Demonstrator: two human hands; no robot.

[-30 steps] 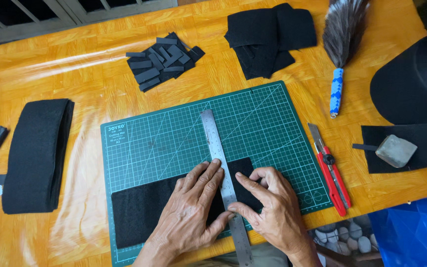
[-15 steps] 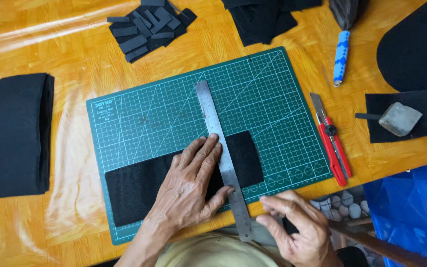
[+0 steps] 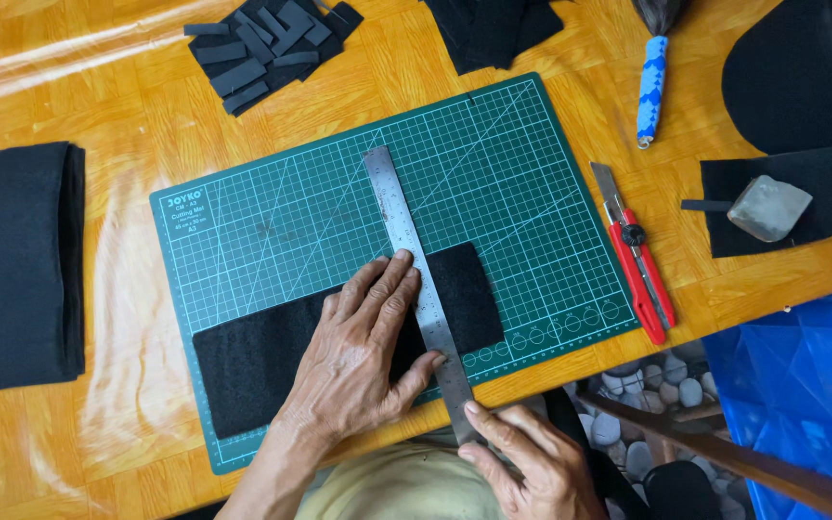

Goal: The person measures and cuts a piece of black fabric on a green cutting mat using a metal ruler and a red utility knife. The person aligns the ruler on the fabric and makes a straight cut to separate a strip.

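A steel ruler (image 3: 399,217) lies slanted across a green cutting mat (image 3: 493,164) and over a long black fabric strip (image 3: 243,371) at the mat's near edge. My left hand (image 3: 363,351) lies flat on the strip, fingers spread. Its fingertips and thumb press against the ruler's left edge. At the ruler's near end, which sticks out past the table edge, my right hand (image 3: 532,467) pinches it with fingers and thumb.
A red utility knife (image 3: 637,260) lies right of the mat. On the orange table are a pile of short black strips (image 3: 262,48), folded black fabric (image 3: 16,265), a blue-handled brush (image 3: 652,87) and a grey stone (image 3: 767,207) on black cloth. A blue plastic bag (image 3: 801,376) sits below.
My right hand left the fabric beside the ruler and drew back to the ruler's near end. The left hand stayed pressed on the strip. The view shifted slightly toward me.
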